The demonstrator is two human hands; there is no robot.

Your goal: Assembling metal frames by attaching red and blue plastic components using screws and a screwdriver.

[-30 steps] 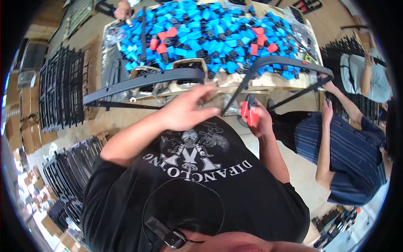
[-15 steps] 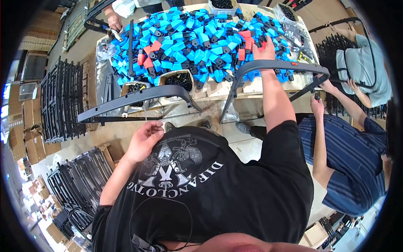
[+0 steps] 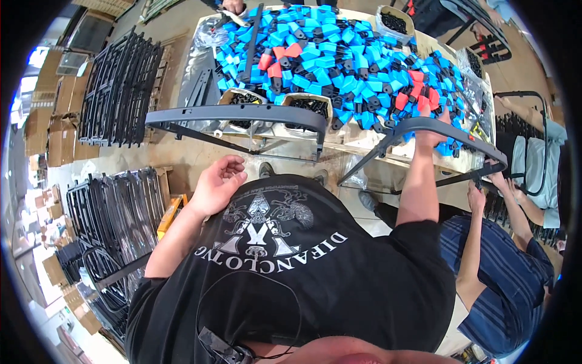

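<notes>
My left hand [image 3: 221, 183] hovers in front of my shirt with its fingers loosely bent and apart, nothing in it. My right arm reaches over a dark grey bent tube frame [image 3: 448, 128] to a pile of blue plastic end pieces [image 3: 357, 82] with black parts. There my right hand [image 3: 432, 132] has its fingers spread against a few red plastic end pieces [image 3: 416, 91]; the tube partly hides its back. Another grey tube frame [image 3: 236, 114] stands at the table's near edge, closer to my left hand.
Open boxes of small black parts [image 3: 308, 108] sit along the table [image 3: 364, 141]. A co-worker in a striped shirt [image 3: 500, 267] stands at my right, hands at the right frame's end. Stacked black frames [image 3: 121, 91] fill the left side. Another person's hand [image 3: 233, 6] is across the table.
The view has shifted, so the table sits farther right and higher. My right hand has moved onto the red pieces. My left hand stays loosely curled near my shirt.
</notes>
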